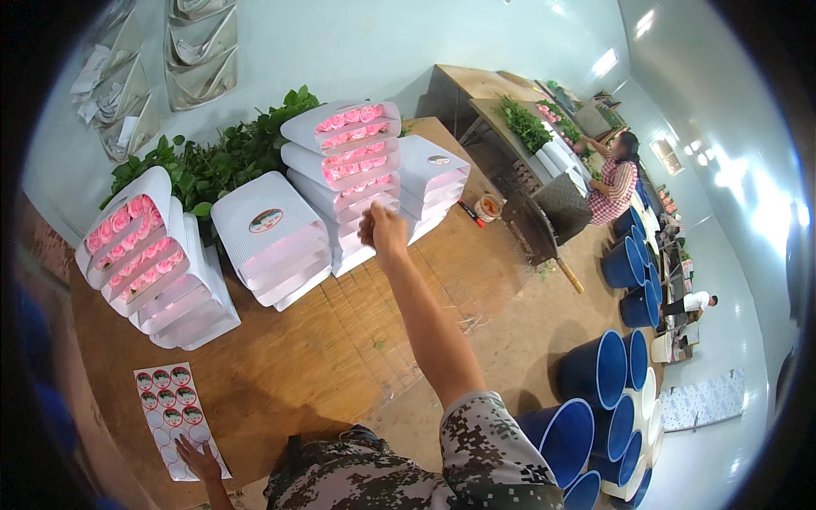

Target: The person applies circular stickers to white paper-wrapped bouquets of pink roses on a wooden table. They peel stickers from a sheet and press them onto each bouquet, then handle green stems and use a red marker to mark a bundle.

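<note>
My left hand [203, 458] lies with its fingers spread on a sheet of round stickers [167, 398]; several stickers have been peeled from its lower part. My right hand [384, 231], fingers curled, is in front of the middle stack of pink roses wrapped in white corrugated sleeves [341, 156]. Whether it holds or touches anything is hidden. To its left stands another sleeve stack [271, 239] with a round sticker on top. A stack with open rose ends [143, 255] is at the far left. Behind the middle stack, to the right, is one more stickered stack [433, 172].
A red-and-black marker [472, 214] and a small round tub [488, 207] lie on the wooden table [287, 357]. Green rose foliage [223, 146] lines the wall. Blue buckets [567, 440] stand at the right. A co-worker [615, 175] stands at a farther table.
</note>
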